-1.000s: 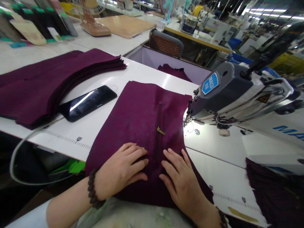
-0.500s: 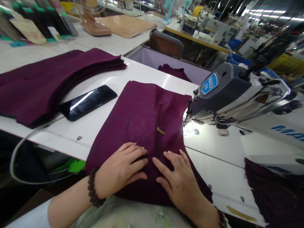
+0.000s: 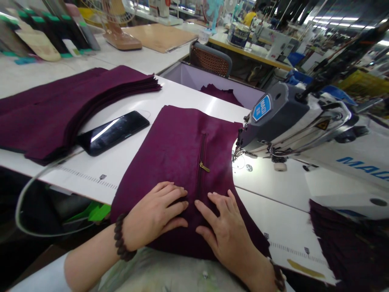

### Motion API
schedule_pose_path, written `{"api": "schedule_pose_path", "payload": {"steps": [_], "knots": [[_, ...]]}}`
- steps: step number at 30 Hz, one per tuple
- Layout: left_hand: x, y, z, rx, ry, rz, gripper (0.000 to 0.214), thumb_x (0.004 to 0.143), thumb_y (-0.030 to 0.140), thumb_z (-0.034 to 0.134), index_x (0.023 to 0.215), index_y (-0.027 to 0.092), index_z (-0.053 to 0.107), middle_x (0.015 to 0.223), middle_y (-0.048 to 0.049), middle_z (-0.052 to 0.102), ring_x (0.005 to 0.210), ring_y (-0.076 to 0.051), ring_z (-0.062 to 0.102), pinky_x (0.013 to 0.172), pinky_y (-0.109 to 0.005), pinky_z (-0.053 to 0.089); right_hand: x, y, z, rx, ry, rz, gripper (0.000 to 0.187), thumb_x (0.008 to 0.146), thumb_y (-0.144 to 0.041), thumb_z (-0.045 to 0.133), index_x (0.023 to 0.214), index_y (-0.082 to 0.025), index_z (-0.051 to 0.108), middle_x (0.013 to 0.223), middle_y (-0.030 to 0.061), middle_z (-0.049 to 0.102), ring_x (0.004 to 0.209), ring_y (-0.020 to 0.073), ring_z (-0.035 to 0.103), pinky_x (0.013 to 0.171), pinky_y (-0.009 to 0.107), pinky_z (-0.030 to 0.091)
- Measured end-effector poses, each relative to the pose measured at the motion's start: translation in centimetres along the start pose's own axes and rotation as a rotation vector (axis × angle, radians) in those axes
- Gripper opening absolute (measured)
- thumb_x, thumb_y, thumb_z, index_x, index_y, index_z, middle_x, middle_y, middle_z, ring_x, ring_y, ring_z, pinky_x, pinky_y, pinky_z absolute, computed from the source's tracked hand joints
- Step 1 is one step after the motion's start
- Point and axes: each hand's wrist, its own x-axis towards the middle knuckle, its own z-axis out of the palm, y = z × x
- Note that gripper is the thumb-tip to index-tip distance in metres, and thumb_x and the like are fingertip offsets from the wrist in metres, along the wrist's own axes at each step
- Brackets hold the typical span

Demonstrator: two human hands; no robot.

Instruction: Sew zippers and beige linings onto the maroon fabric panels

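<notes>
A maroon fabric panel (image 3: 164, 158) lies flat on the white sewing table, its near edge hanging down toward my lap. Down its middle runs a zipper (image 3: 201, 178) with a brass-coloured pull (image 3: 204, 167). My left hand (image 3: 159, 213) rests flat on the panel, left of the zipper's lower end, fingers stretched out. On the other side of that end, my right hand (image 3: 226, 223) lies with its fingers spread on the cloth. Neither hand grasps anything. The sewing machine head (image 3: 270, 113) stands beside the panel's curved right edge, with its lamp lit.
A stack of maroon panels (image 3: 91, 97) lies at the left, with a black phone (image 3: 115, 132) and a white cable (image 3: 22, 202) by it. Dark crumpled fabric (image 3: 343, 243) sits at the lower right. Beyond the table's far edge is a lilac bin (image 3: 187, 75) holding maroon pieces.
The view has shifted slightly, so the machine appears a little farther left. Both hands keep the same place on the panel.
</notes>
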Motion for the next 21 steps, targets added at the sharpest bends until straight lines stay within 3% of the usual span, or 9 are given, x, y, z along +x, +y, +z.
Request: {"api": "schedule_pose_path", "payload": {"steps": [3,6,9,12,16,19,21], "knots": [[-0.1,0.3,-0.3,-0.006,-0.010,-0.013,0.025,0.090,0.036,0.046,0.096,0.016,0.058,0.101,-0.0086,0.059,0.093,-0.022,0.055,0.082,-0.039,0.042,-0.7,0.5,0.0,-0.017,-0.015,-0.003,0.038,0.086,-0.037,0.048,0.122,-0.026,0.047,0.119,0.0085,0.048,0.114,0.0235,0.042,0.101,0.054,0.027],[-0.4,0.6,-1.1,-0.046,-0.079,-0.057,0.017,0.092,0.027,0.044,0.096,0.017,0.058,0.102,-0.0071,0.058,0.090,-0.021,0.055,0.080,-0.036,0.043,-2.4,1.6,0.2,-0.121,0.036,0.067,0.047,0.085,-0.041,0.048,0.125,-0.017,0.042,0.132,0.0143,0.036,0.123,0.0286,0.032,0.099,0.056,0.029],[0.5,0.3,-2.2,-0.136,-0.266,-0.072,0.017,0.090,0.013,0.042,0.098,0.020,0.055,0.100,-0.0029,0.057,0.086,-0.015,0.057,0.079,-0.028,0.045,-4.2,2.4,0.7,-0.223,0.129,0.182,0.057,0.084,-0.047,0.046,0.129,-0.012,0.036,0.136,0.0179,0.029,0.125,0.0320,0.029,0.096,0.057,0.031],[3.6,-0.8,-2.9,-0.104,-0.402,0.017,0.028,0.081,0.006,0.055,0.106,0.020,0.053,0.106,-0.0024,0.055,0.086,-0.013,0.058,0.076,-0.022,0.045,-4.8,2.3,0.7,-0.222,0.148,0.253,0.056,0.083,-0.043,0.050,0.130,-0.014,0.035,0.132,0.0162,0.036,0.119,0.0313,0.036,0.095,0.053,0.034],[8.4,-2.3,-2.4,0.128,-0.394,0.132,0.050,0.065,0.023,0.077,0.109,0.016,0.054,0.117,-0.0090,0.051,0.102,-0.025,0.052,0.087,-0.037,0.042,-4.0,1.5,-0.3,-0.103,0.145,0.364,0.052,0.075,-0.027,0.062,0.122,-0.017,0.045,0.107,0.0112,0.052,0.098,0.0264,0.050,0.084,0.045,0.042],[9.9,-2.7,-1.4,0.180,-0.390,0.146,0.051,0.067,0.041,0.073,0.108,0.014,0.055,0.114,-0.0104,0.054,0.099,-0.025,0.053,0.084,-0.037,0.043,-3.5,2.1,-1.6,-0.041,0.089,0.447,0.044,0.075,-0.016,0.060,0.117,-0.017,0.049,0.094,0.0080,0.057,0.087,0.0230,0.054,0.076,0.039,0.044],[10.0,-2.6,-0.5,0.229,-0.329,0.135,0.048,0.073,0.043,0.067,0.109,0.014,0.055,0.114,-0.0114,0.054,0.099,-0.024,0.053,0.083,-0.036,0.044,-3.4,3.6,-2.5,-0.031,0.027,0.476,0.035,0.077,-0.013,0.055,0.112,-0.018,0.054,0.089,0.0056,0.060,0.083,0.0207,0.056,0.074,0.035,0.043]]}}
